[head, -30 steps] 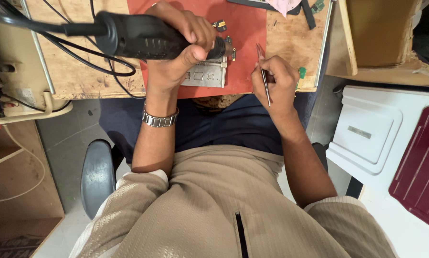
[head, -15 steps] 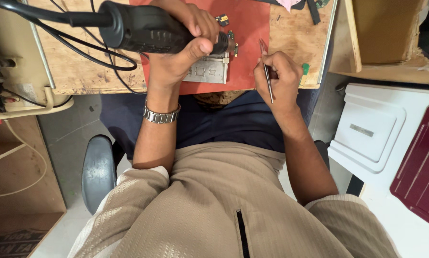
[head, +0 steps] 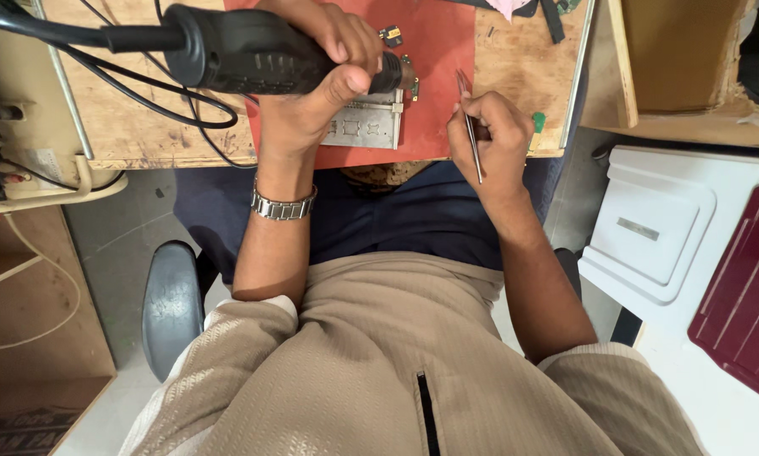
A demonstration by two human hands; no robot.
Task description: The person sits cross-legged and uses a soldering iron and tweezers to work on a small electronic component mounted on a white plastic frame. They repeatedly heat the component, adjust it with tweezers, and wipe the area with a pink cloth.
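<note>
My left hand point(head: 316, 80) grips a black hot-air tool point(head: 253, 52) lying sideways, its metal nozzle pointing right over a silver metal frame point(head: 364, 128) on a red mat point(head: 434, 51). A thick black cable runs off the tool to the left. My right hand point(head: 493, 135) holds thin metal tweezers point(head: 470, 127) like a pen, their tip near the mat's right part. Small dark electronic parts point(head: 391, 35) lie on the mat above the nozzle. A metal watch point(head: 283, 207) sits on my left wrist.
The mat lies on a worn wooden bench point(head: 134, 127) with black cables point(head: 168, 105). A small green piece point(head: 538, 121) sits by the bench edge. White plastic boxes point(head: 650, 228) and a maroon lid point(head: 747, 295) stand at right, a grey stool point(head: 170, 304) at lower left.
The view has shifted slightly. My left hand and the hot-air tool have stayed over the metal frame; my right hand with the tweezers has edged a little to the left and up.
</note>
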